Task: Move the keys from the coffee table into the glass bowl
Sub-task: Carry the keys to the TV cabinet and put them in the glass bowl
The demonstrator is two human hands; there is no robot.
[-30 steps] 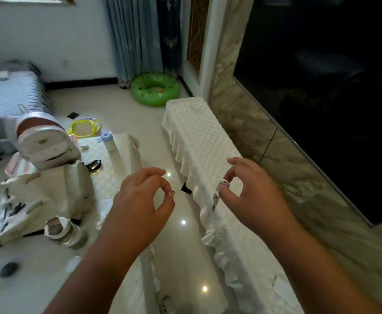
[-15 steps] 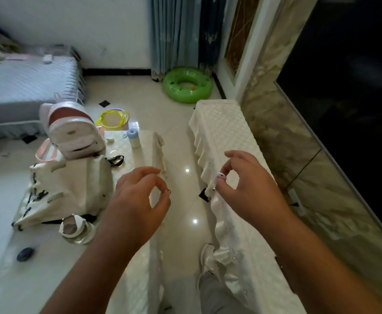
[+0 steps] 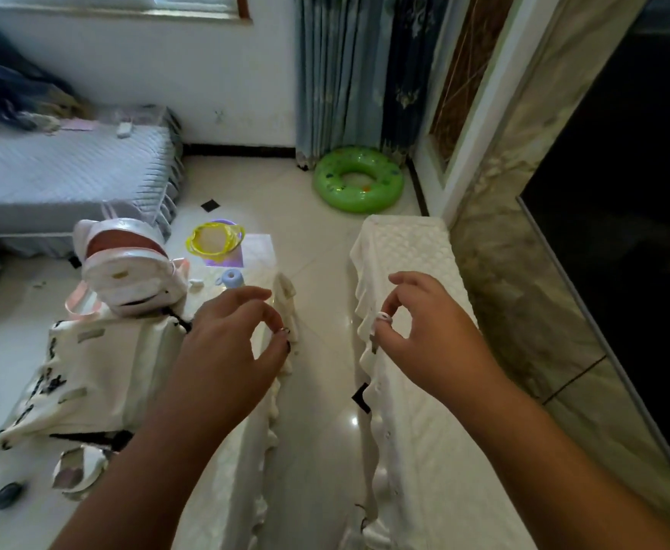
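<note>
A long bench draped in white quilted cloth with a ruffled edge (image 3: pixel 412 264) runs from the centre of the frame down to the lower right, beside a marble wall. A second cloth-covered bench (image 3: pixel 242 442) fills the lower left and centre, carrying a white fabric bag with black marks (image 3: pixel 87 375) and, behind it, a white and pink backpack (image 3: pixel 126 267). A grey quilted bed (image 3: pixel 63 172) sits at upper left. A green inflatable swim ring (image 3: pixel 359 180) lies on the pale tiled floor at upper centre, with a small yellow-rimmed basin (image 3: pixel 215 240) on the floor to its lower left.

Two bare forearms reach in from the bottom edge. The left hand (image 3: pixel 230 343) is raised at centre frame above the left bench's edge, fingers curled. Its thumb and forefinger are pinched together on a small metal ring (image 3: pixel 284 330) at the fingertips. The right hand (image 3: pixel 432 331) is raised at right of centre above the ruffled edge of the right bench, its other fingers arched upward. Its grip is closed, thumb against forefinger, on a small key with a pale rounded head (image 3: pixel 383 318), whose grey blade hangs down just below the thumb. The glass bowl cannot be made out.
</note>
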